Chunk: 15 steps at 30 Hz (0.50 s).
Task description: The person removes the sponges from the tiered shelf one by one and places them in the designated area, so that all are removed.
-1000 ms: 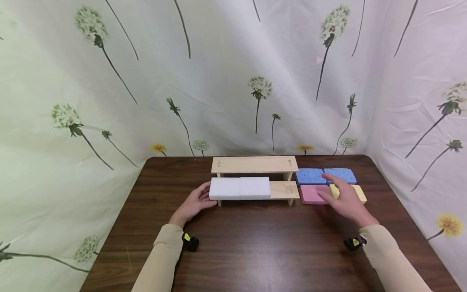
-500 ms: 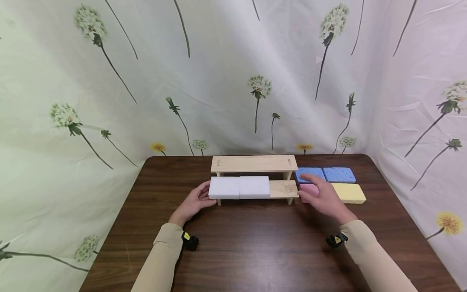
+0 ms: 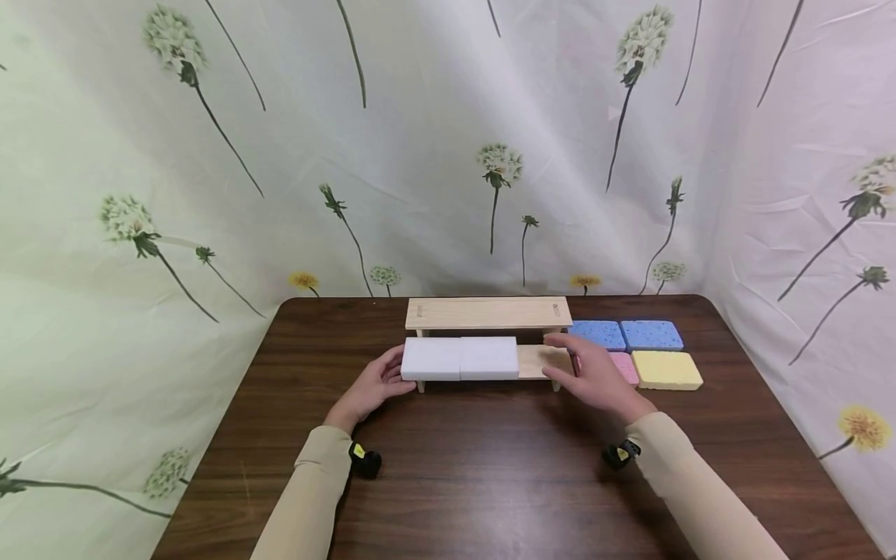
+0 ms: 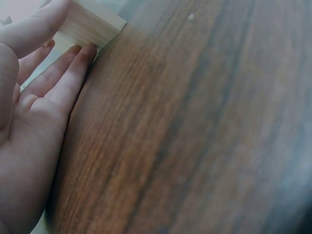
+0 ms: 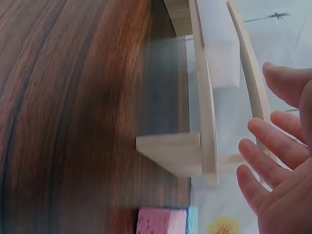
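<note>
A two-step wooden stand (image 3: 488, 313) stands toward the back of the table. Two white foam-like blocks, a left block (image 3: 430, 359) and a right block (image 3: 488, 358), lie side by side on its lower step. My left hand (image 3: 371, 393) is at the step's left end; in the left wrist view its fingertips meet the wooden leg (image 4: 90, 29), palm facing the stand. Bare wood (image 3: 530, 362) shows right of the blocks. Over that end hovers my right hand (image 3: 595, 377), thumb and fingers spread with nothing between them. It partly covers a pink sponge (image 3: 625, 368).
Right of the stand lie a yellow sponge (image 3: 666, 370) and two blue sponges, a right one (image 3: 651, 335) and a left one (image 3: 597, 333). The dark wooden table (image 3: 462, 474) extends in front. A dandelion-print curtain (image 3: 434, 155) hangs behind and at both sides.
My right hand has moved left, from over the pink and yellow sponges to the right end of the lower step. The left hand and the white blocks have stayed in place.
</note>
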{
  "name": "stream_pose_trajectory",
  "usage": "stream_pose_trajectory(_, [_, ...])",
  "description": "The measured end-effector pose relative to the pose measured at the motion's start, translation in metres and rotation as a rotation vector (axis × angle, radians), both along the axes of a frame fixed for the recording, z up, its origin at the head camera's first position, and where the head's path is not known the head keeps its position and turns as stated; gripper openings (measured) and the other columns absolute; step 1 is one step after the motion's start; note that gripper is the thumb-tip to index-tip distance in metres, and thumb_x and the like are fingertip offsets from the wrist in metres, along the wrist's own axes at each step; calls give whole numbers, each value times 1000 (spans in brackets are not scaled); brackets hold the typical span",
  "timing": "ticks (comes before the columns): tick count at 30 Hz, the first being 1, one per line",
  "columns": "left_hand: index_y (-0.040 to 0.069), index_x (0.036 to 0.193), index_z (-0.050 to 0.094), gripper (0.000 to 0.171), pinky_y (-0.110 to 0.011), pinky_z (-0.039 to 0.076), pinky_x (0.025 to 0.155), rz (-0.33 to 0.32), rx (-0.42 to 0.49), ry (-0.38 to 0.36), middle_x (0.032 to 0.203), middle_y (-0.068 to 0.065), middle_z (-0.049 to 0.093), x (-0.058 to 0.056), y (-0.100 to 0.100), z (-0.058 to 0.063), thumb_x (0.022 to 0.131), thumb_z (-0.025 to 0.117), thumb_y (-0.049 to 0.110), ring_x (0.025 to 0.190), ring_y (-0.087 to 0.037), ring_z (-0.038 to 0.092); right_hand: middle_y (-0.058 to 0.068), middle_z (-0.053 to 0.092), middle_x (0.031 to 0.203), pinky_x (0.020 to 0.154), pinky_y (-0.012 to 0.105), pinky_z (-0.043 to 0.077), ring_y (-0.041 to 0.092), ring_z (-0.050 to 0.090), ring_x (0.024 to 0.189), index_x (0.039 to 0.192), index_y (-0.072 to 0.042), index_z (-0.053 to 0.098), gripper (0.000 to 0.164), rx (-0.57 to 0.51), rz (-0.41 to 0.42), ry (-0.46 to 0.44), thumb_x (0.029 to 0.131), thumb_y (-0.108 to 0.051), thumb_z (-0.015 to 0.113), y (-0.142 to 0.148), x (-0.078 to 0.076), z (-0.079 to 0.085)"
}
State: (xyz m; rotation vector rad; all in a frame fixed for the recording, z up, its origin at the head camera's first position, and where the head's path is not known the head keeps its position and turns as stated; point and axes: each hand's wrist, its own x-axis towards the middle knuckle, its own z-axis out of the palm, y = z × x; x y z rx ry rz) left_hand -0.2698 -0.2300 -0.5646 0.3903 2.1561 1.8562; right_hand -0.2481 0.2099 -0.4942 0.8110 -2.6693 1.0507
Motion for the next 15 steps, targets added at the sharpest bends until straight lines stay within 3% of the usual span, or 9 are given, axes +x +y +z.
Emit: stream_pose_trajectory(15, [0, 161, 33, 82, -23, 48, 107, -5, -10, -1, 159, -27, 42, -1, 0, 1, 92, 79, 0, 146, -40, 44, 12, 58, 152, 115, 53, 45, 31, 54, 139, 153, -6, 52, 73, 71, 31, -97, 94, -37, 82, -28, -9, -4])
